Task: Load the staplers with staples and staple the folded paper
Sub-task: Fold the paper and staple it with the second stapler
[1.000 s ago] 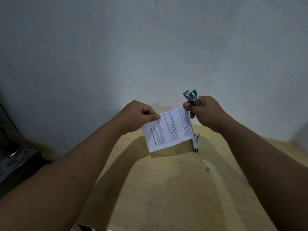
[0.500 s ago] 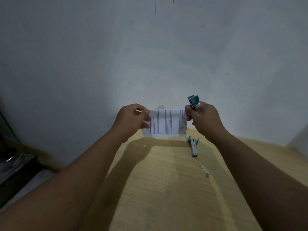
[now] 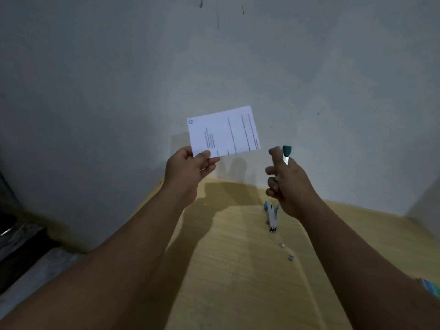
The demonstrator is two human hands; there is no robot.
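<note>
We work over a pale wooden table [image 3: 238, 282] set against a grey wall [image 3: 214, 55], both arms raised in front of us. The folded paper [image 3: 223, 132], printed with lines of text and a small blue logo, is held up against the wall, well clear of the tabletop. Our left hand [image 3: 190, 169] pinches it by its lower left corner, thumb on the near face and fingers behind. Our right hand [image 3: 288, 184] is curled round a teal-capped stapler [image 3: 286, 154], of which only the teal tip and a bit of metal show above the fist; it sits just beside the paper's lower right corner, not touching it. A second stapler [image 3: 272, 216], white and light blue, lies on the table below that hand. Nearer to us lie two small staple blocks [image 3: 285, 251].

We judge the step to be a staple along the paper's right edge. To do it well, we should keep the sheet taut, slide the edge fully into the stapler's mouth, square it, then squeeze firmly once.
</note>
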